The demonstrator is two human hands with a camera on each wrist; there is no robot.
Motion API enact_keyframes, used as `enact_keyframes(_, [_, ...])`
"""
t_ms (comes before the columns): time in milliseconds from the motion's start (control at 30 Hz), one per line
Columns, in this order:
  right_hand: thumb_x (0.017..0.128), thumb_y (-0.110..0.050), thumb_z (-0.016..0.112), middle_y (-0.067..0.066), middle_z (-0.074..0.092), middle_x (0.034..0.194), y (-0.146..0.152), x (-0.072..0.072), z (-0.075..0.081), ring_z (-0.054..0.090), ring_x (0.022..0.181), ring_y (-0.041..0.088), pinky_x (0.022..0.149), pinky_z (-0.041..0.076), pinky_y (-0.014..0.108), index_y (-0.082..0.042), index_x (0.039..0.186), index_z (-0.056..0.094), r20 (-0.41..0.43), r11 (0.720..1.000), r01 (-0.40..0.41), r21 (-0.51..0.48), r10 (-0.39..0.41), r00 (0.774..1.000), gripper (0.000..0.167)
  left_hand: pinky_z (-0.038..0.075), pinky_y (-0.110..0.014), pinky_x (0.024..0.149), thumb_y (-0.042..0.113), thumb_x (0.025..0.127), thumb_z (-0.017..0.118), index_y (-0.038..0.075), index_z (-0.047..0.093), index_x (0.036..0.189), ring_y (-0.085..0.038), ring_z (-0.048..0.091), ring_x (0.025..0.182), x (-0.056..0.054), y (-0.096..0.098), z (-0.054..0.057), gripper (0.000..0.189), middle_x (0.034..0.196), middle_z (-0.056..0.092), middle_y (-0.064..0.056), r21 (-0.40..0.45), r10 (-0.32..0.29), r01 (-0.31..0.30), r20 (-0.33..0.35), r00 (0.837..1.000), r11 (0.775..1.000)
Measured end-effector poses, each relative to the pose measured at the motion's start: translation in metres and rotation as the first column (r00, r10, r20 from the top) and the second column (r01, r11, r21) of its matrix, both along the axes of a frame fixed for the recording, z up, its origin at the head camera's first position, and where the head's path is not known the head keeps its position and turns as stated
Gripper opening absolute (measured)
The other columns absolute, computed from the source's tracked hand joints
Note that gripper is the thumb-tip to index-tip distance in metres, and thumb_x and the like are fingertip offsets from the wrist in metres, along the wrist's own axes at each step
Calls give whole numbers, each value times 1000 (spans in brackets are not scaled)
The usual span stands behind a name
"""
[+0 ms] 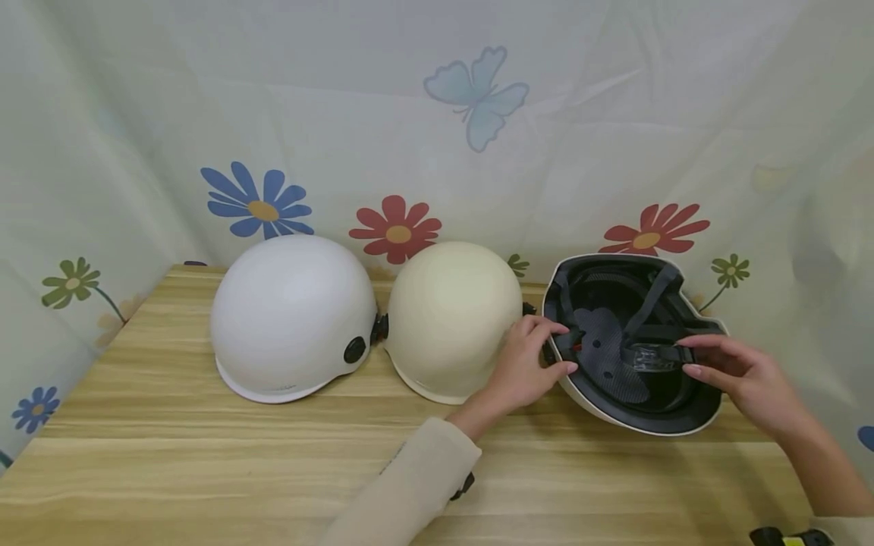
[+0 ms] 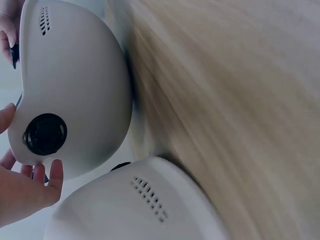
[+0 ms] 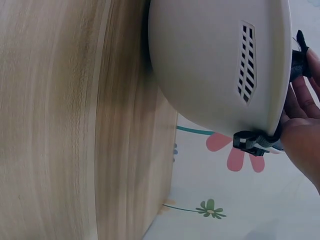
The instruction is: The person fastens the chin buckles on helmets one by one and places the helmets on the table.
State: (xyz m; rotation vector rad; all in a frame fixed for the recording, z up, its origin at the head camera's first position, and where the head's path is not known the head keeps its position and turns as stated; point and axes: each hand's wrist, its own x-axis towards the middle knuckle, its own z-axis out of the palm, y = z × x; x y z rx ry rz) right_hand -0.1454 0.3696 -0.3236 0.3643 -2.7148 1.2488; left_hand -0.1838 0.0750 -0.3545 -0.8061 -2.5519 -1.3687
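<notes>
From my remote seat, I see the wooden counter nearest. The left hand's fingers are clamped on the rim of an upturned helmet on the counter's right; the right hand's fingers pinch a black strap inside it. Leftward sit a cream helmet and a white helmet, domes up. Behind hangs a flowered curtain.

Soft light | faint shadows | left wrist view: tabletop blurred
</notes>
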Motion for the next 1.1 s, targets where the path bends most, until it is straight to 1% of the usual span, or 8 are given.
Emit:
enact_keyframes(200, [85, 3, 59, -11, 59, 100, 2, 0, -3, 57, 82, 5, 67, 46, 13, 1, 115, 57, -32, 999, -19, -46, 18, 999, 30, 37, -20, 82, 30, 82, 68, 13, 59, 115, -16, 41, 102, -2, 1, 12, 38, 113, 48, -4, -65, -27, 28, 6, 1000, 998])
enact_keyframes(367, [85, 5, 59, -10, 59, 99, 3, -2, -5, 56, 81, 5, 68, 45, 12, 0, 115, 57, -39, 998, -33, -46, 31, 999, 31, 36, -19, 80, 37, 83, 66, 14, 60, 115, -15, 39, 99, -3, 3, 18, 40, 108, 48, -3, -114, -28, 29, 5, 1000, 993])
enact_keyframes(500, [85, 5, 58, -9, 59, 98, 3, -2, -5, 56, 80, 6, 67, 46, 12, 0, 115, 56, -40, 998, -39, -41, 37, 999, 31, 36, -20, 82, 41, 85, 62, 15, 60, 115, -15, 40, 101, -4, 5, 20, 40, 108, 49, -3, -152, -19, 19, 4, 1000, 988])
enact_keyframes(600, [85, 5, 59, -8, 59, 97, 1, -2, -5, 56, 77, 7, 64, 46, 14, 1, 114, 56, -40, 999, -12, -38, 11, 999, 30, 36, -21, 87, 39, 86, 61, 15, 61, 114, -15, 41, 105, -6, 7, 22, 37, 112, 51, -2, -182, -13, 10, -12, 1000, 983])
enact_keyframes(700, [85, 5, 59, -7, 58, 96, -1, -1, -4, 55, 75, 8, 62, 45, 15, 2, 113, 56, -46, 999, 6, -32, -8, 999, 28, 35, -22, 92, 33, 88, 61, 14, 60, 116, -16, 43, 109, -9, 8, 24, 34, 117, 54, -1, -207, -31, 24, -29, 999, 978])
enact_keyframes(767, [85, 6, 59, -7, 58, 98, -1, -1, -4, 54, 75, 8, 62, 45, 15, 2, 113, 56, -51, 999, -2, -35, 0, 999, 29, 34, -22, 95, 30, 88, 61, 13, 60, 119, -16, 43, 112, -10, 7, 24, 34, 120, 56, 0, -218, -53, 45, -30, 998, 975])
enact_keyframes(933, [85, 7, 58, -6, 57, 103, -2, -1, -4, 55, 77, 8, 64, 45, 14, 3, 113, 56, -60, 999, -27, -43, 25, 998, 28, 33, -20, 95, 22, 89, 60, 14, 57, 124, -15, 42, 115, -13, 3, 20, 36, 124, 55, 2, -189, -115, 120, 38, 993, 975])
enact_keyframes(1100, [85, 8, 58, -5, 57, 101, -6, 0, -1, 54, 74, 8, 59, 44, 18, 3, 112, 56, -67, 998, -52, -46, 49, 997, 28, 34, -19, 93, 12, 87, 62, 14, 57, 123, -12, 44, 113, -14, -1, 19, 36, 120, 56, 1, -103, -140, 150, 100, 985, 983])
